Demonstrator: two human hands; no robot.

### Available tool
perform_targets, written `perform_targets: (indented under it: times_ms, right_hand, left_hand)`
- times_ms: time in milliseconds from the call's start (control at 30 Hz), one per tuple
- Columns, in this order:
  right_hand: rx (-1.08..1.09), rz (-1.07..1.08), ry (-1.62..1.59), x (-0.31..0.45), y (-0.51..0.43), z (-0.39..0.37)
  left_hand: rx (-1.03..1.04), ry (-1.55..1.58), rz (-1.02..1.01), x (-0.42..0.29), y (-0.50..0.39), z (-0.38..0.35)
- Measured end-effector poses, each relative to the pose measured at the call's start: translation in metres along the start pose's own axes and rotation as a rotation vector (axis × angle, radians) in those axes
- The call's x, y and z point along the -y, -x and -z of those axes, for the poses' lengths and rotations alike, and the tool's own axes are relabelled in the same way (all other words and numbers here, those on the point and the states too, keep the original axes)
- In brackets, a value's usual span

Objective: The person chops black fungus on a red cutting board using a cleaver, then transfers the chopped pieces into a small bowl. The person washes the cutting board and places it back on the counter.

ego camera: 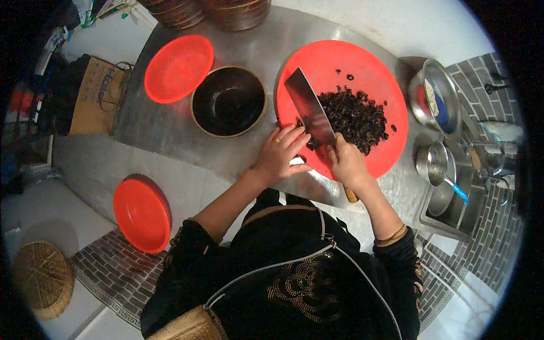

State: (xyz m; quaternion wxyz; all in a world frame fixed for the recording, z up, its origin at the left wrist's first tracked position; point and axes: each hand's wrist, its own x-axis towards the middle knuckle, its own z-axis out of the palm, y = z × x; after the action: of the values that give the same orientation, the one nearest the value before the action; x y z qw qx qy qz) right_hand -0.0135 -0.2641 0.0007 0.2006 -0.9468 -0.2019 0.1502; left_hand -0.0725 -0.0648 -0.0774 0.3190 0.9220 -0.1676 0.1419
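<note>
My right hand grips a cleaver by its wooden handle. The broad metal blade slants up and left across a round red cutting board. Right of the blade lies a heap of chopped dark brown food pieces, perhaps wood ear fungus. My left hand is at the board's lower left rim, thumb apart from the fingers. Its fingertips are close to the blade, beside a few dark pieces. What is under those fingertips is hidden.
On the steel table stand a dark glazed bowl and a red plastic basin. Another red basin is at lower left. Steel bowls, a strainer and a sink lie to the right. Bamboo steamers are stacked behind.
</note>
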Motion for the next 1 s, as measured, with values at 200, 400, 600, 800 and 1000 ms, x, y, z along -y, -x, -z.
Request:
perform_targets:
  times_ms: [200,400,600,800,1000]
  right_hand:
    - [-0.055,-0.08,-0.315,-0.022,0.013,0.03]
    - [-0.347,-0.16,0.121,-0.09,0.042,0.071]
    - [-0.407,-0.263,0.374,-0.162,0.041,0.075]
    - [-0.223,-0.192,0.367,-0.129,0.046,0.034]
    - [-0.162,-0.088,0.302,-0.1,0.058,0.04]
  left_hand:
    - [0.192,-0.191,0.27,-0.012,-0.012,-0.018]
    - [0.194,-0.223,0.28,-0.025,-0.042,-0.029]
    - [0.178,-0.225,0.315,-0.038,-0.076,-0.052]
    - [0.163,-0.183,0.307,-0.043,-0.094,-0.06]
    - [0.088,-0.106,0.268,-0.039,-0.088,-0.059]
